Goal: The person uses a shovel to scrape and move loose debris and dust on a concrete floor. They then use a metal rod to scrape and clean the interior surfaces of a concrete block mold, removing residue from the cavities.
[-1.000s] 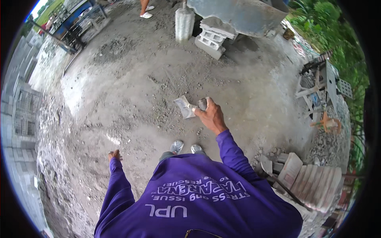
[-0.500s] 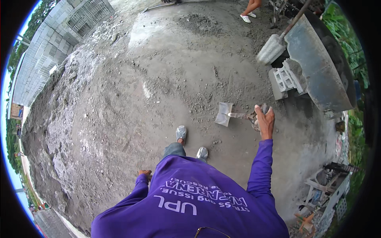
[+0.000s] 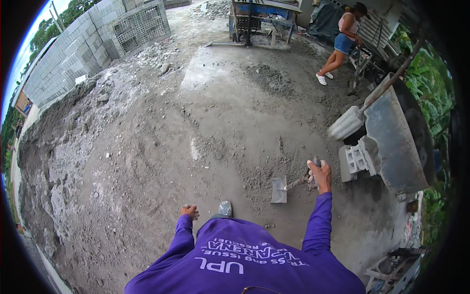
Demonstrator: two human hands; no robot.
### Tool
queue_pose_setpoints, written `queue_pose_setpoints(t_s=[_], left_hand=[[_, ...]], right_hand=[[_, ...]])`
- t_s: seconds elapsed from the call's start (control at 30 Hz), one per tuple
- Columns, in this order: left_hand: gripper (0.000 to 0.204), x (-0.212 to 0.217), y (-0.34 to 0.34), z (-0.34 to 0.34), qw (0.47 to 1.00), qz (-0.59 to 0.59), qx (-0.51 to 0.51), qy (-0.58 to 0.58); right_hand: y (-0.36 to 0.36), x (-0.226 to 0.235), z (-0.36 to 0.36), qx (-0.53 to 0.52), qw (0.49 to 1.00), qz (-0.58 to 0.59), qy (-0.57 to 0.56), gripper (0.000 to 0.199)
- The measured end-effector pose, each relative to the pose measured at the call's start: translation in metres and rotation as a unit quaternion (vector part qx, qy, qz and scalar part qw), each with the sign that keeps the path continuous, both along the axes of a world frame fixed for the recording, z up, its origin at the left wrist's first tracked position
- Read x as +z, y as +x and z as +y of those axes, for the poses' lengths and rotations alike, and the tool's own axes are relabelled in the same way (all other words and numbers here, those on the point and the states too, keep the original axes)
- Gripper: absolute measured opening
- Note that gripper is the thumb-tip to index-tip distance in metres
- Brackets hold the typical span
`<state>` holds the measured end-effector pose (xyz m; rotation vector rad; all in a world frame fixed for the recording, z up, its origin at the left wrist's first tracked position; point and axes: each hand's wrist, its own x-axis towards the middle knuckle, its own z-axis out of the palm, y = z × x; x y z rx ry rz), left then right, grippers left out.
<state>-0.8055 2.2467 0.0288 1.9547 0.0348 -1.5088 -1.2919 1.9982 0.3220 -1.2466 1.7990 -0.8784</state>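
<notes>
My right hand (image 3: 320,176) is closed round the grip end of a shovel, out to the right of my body. The shovel (image 3: 279,190) points down and left, its flat metal blade low over or against the grey ground; I cannot tell whether it touches. Foreshortening and my fingers hide part of its shaft. My left hand (image 3: 190,211) hangs at my left side with loosely bent fingers and nothing in it. One dusty grey shoe (image 3: 225,208) shows in front of my purple shirt.
Loose sand and gravel (image 3: 142,152) cover the ground. On the right are a wheelbarrow (image 3: 394,142), hollow blocks (image 3: 362,158) and another shovel (image 3: 345,123). A person (image 3: 342,41) stands far right. Block stacks (image 3: 73,63) rise far left; a blue machine (image 3: 264,17) stands ahead.
The view has tilted up and forward, bringing the person and the blue machine into sight. My left hand has come forward from beside my body. The shovel stays in my right hand.
</notes>
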Motion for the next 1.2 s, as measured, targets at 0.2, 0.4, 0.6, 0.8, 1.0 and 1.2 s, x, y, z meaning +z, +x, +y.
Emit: queue_pose_setpoints(t_s=[0.2,0.4,0.6,0.8,1.0,1.2], left_hand=[[0.024,-0.022,0.062,-0.008,0.998,0.018,0.033,0.054],[0.023,-0.021,0.094,-0.076,0.997,0.032,0.063,0.04],[0.027,-0.04,0.161,-0.201,0.998,0.004,0.067,-0.005],[0.032,-0.034,0.212,-0.309,0.998,-0.007,0.053,0.03],[0.03,-0.01,0.27,-0.379,0.995,-0.013,0.091,0.039],[0.03,-0.01,0.326,-0.457,0.987,-0.025,0.139,0.082]], right_hand=[[0.059,0.0,-0.039,-0.011,0.998,-0.053,0.018,0.041],[0.116,0.014,-0.065,-0.034,0.995,-0.076,0.051,0.042],[0.165,-0.004,-0.143,0.019,0.983,-0.142,0.117,0.043],[0.22,-0.029,-0.27,0.011,0.977,-0.159,0.139,0.039],[0.28,0.028,-0.428,-0.068,0.986,-0.132,0.073,0.033],[0.354,0.061,-0.575,-0.119,0.972,-0.203,-0.028,0.027]])
